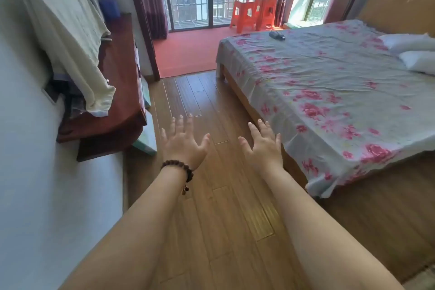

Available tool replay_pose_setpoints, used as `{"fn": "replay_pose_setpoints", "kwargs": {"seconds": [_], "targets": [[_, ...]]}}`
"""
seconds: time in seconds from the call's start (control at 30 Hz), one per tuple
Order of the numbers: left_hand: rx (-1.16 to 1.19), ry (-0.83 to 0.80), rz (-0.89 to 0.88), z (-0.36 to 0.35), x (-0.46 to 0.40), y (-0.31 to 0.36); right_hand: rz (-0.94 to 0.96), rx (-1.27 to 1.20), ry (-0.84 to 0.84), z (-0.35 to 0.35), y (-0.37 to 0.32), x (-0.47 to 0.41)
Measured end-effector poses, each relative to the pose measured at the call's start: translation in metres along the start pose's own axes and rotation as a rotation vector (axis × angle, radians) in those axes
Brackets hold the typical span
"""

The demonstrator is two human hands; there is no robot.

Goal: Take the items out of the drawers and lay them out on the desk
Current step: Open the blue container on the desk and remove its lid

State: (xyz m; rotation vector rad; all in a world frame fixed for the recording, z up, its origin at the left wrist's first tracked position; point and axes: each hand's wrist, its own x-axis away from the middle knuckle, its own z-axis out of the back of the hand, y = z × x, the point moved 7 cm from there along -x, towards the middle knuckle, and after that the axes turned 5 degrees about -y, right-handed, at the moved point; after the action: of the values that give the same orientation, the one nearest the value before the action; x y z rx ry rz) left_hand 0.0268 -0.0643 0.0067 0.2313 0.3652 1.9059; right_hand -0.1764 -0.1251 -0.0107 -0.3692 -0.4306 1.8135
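A dark red wooden desk [120,73] stands against the left wall, its drawer fronts edge-on and barely visible. A cream cloth [68,37] hangs over something on its top. Both my arms reach forward over the wooden floor. My left hand [183,140], with a bead bracelet at the wrist, has its fingers spread and holds nothing. My right hand [263,142] is spread the same way, empty, close to the bed's near corner. Neither hand touches the desk.
A bed [329,92] with a flowered sheet fills the right side, a small dark object [277,35] on it. Two orange plastic stools [254,13] stand by the window on a red carpet. A blue container [109,7] sits at the desk's far end.
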Motion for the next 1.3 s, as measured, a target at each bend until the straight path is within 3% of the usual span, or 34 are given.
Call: {"fn": "replay_pose_setpoints", "kwargs": {"seconds": [0.27, 0.5, 0.97, 1.3], "targets": [[-0.043, -0.032, 0.057, -0.04, -0.029, 0.006, 0.017, 0.022, -0.031, -0.019, 0.021, -0.037], [-0.044, -0.034, 0.096, -0.061, -0.111, 0.003, 0.026, 0.018, -0.037, -0.033, 0.031, -0.119], [-0.013, -0.057, 0.221, -0.067, -0.41, -0.013, 0.07, 0.091, -0.154, -0.066, 0.005, -0.44], [-0.018, -0.005, 0.353, -0.062, -0.558, -0.045, 0.204, 0.081, -0.201, -0.092, -0.046, -0.619]]}}
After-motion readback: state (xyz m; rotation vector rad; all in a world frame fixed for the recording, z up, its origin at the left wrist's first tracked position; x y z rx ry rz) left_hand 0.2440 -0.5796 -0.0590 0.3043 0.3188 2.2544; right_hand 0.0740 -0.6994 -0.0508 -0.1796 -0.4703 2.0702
